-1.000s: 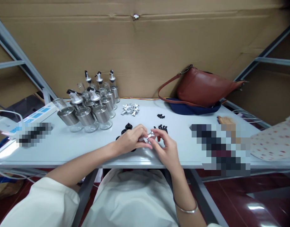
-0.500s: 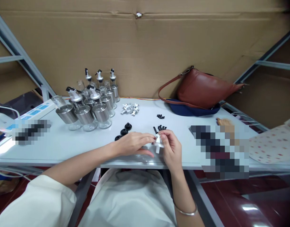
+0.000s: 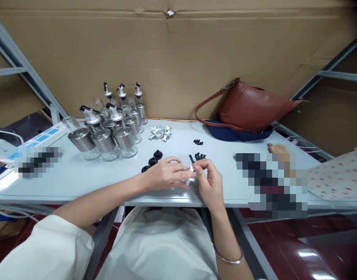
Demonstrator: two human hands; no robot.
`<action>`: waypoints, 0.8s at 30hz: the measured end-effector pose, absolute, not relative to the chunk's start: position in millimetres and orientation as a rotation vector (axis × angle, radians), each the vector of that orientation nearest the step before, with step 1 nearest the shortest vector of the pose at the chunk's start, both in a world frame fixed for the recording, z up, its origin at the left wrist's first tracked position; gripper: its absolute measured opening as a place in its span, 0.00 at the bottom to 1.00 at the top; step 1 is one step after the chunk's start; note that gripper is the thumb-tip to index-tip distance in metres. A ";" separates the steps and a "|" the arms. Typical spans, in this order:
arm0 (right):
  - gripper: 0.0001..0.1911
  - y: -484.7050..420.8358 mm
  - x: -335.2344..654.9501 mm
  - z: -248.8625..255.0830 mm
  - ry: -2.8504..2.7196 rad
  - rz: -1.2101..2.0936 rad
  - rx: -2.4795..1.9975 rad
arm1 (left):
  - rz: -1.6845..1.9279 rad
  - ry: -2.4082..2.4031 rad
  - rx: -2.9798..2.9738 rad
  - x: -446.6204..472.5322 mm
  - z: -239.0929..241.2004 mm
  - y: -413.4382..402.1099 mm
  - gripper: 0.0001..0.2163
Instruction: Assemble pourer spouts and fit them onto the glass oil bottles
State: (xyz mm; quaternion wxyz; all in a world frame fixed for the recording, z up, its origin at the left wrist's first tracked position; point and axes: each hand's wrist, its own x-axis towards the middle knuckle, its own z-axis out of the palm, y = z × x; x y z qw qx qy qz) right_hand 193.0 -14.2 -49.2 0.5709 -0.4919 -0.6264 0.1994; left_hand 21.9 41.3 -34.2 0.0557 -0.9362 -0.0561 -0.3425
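My left hand (image 3: 168, 175) is over the table's front part, its fingers closed round a silver-white pourer spout (image 3: 191, 168). The spout tilts, and the left fingers hide much of its body. My right hand (image 3: 211, 182) pinches at the upper end of the same spout with thumb and forefinger. A black lever (image 3: 191, 158) shows just above the spout; whether it is attached cannot be made out. Several more black levers (image 3: 200, 156) lie behind the right hand. Black ribbed stoppers (image 3: 153, 161) stand in a row behind the left hand.
Several glass oil bottles (image 3: 126, 140) with steel sleeves stand at the left, some with pourers. Silver spout parts (image 3: 161, 133) are heaped mid-table, and small black pieces (image 3: 198, 142) lie further right. A brown handbag (image 3: 248, 107) rests on a navy item (image 3: 239, 132) at the back.
The spout has tilted and shifted slightly left. My left fingers have come over it and now cover most of it, while the right fingertips have drawn together at its top.
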 end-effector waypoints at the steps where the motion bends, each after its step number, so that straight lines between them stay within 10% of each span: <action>1: 0.10 -14.1 192.7 -48.7 -1.472 0.469 -1.144 | -1.020 -0.171 -2.851 21.8 -34.4 41.0 0.13; 24: 0.18 -15.1 188.8 -38.7 -1.709 0.361 -1.175 | -0.972 -0.176 -2.885 22.4 -39.1 38.1 0.09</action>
